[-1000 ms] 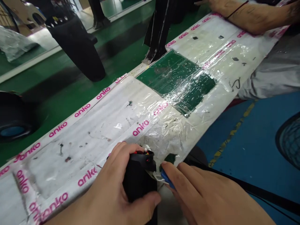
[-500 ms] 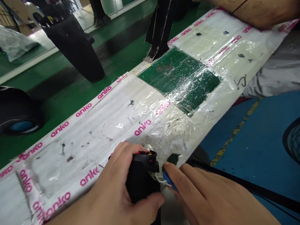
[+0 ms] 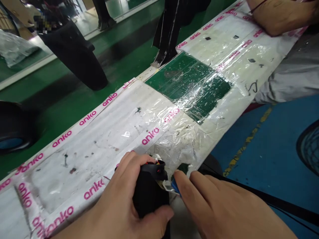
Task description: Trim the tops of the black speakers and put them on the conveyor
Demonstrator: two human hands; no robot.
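My left hand point(image 3: 127, 191) is wrapped around a black plastic housing point(image 3: 147, 196) at the near edge of the bench, thumb on the near side. Red and yellow wires show in the opening at its top end. In my right hand point(image 3: 211, 199) is a blue-handled tool, seemingly a utility knife point(image 3: 175, 186), mostly covered by the fingers. Its flat metal end points left at the housing's right side, just below the rim. Whether the tip touches the housing I cannot tell.
The bench point(image 3: 87, 152) is covered in white sheeting and pink-lettered tape, with a green patch point(image 3: 189, 83). Another person's arm point(image 3: 279, 15) rests at its far end. Beyond the bench are a tall black housing point(image 3: 74, 53) and a rounded black part point(image 3: 15, 122). A black strap point(image 3: 249, 191) runs at right.
The view has shifted slightly. My left hand keeps its hold on the housing, and the tool in my right hand has moved a little left against it. The other person's arm has shifted.
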